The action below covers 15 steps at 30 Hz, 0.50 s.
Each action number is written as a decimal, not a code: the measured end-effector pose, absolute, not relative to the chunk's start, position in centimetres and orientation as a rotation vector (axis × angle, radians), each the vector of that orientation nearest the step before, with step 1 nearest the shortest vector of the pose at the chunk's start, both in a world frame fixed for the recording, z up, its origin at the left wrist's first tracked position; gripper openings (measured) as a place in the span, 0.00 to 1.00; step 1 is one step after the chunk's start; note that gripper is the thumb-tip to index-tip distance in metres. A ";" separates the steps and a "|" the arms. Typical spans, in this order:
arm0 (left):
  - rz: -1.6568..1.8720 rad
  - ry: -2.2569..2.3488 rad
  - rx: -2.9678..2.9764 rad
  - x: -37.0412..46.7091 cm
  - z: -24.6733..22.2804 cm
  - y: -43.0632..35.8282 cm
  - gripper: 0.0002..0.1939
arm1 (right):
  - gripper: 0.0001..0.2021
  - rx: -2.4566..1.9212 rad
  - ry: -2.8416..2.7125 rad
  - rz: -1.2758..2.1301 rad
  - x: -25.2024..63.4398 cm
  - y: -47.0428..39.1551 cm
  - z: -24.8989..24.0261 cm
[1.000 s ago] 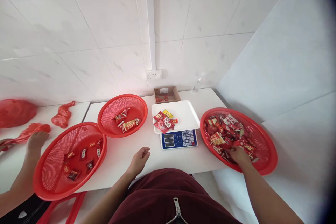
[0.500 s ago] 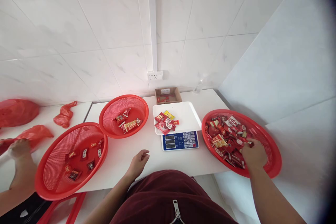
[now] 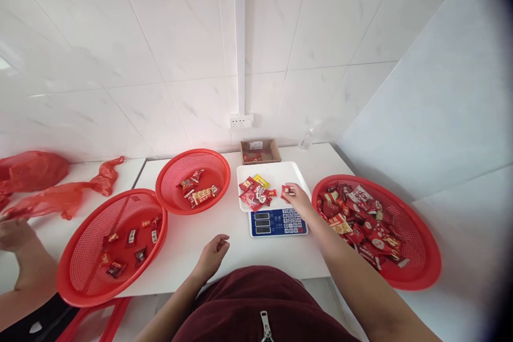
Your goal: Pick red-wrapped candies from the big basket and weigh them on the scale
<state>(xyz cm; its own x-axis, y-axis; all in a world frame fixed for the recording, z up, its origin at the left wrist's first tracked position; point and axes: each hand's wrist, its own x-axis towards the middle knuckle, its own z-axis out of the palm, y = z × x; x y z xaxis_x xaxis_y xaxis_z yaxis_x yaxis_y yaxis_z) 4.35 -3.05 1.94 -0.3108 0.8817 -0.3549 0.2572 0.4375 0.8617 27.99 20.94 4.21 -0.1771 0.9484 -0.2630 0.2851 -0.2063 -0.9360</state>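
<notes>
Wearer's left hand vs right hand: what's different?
Grip: the right hand pinches a small red packet; the left hand appears to hold nothing.
Place: the right hand is over the white tray; the left hand is near the front edge of the table.
Shared: both are bare, fingers bent.

Blue up front on the scale [image 3: 278, 223], white across its tray [image 3: 287, 174]! At the scale, a red packet [image 3: 285, 192] (and a bright yellow wrapper [image 3: 262, 180], too!); right of it, red-and-cream candies [image 3: 371, 224]; left, a red lattice-patterned basket [image 3: 172, 179]; behind, a brown box [image 3: 274, 150].
</notes>
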 end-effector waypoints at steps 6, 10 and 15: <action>0.883 1.846 0.968 3.7 2.1 -3.7 0.21 | 0.24 -1.508 -1.676 1.254 26.4 21.9 4.8; 0.888 1.860 0.936 3.3 1.7 -4.1 0.22 | 0.20 -1.724 -1.756 0.842 31.8 22.2 4.2; 0.883 1.839 0.915 3.2 1.8 -3.7 0.23 | 0.24 -2.143 -1.741 0.367 42.3 21.1 2.3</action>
